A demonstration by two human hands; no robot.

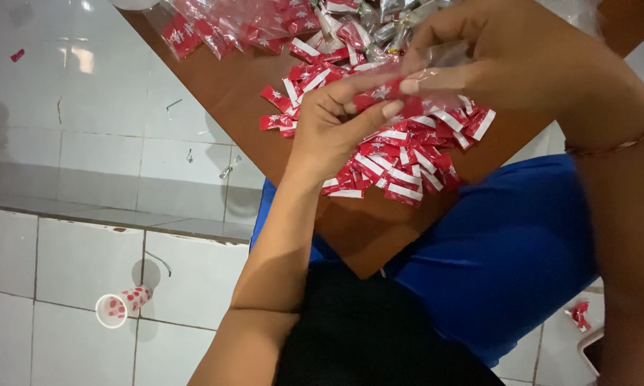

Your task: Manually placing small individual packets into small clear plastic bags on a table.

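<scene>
Fingers of the left hand (332, 125) curl in narrowly, thumb and fingertips pinching a small red sachet (382, 93) from below. The right hand (511, 61) meets it from above, its fingers pressed close on a clear plastic wrapper (443, 53) around the same sachet (whether they grip the sachet itself I cannot tell). Both hands hover just over a heap of red-and-white sachets (400, 161) on a brown board (229, 93), near its corner. The board rests on blue-clad legs (511, 250). Bare board lies left of the heap; beyond its edge, tiled floor (65, 143) and a tipped paper cup (122, 306).
</scene>
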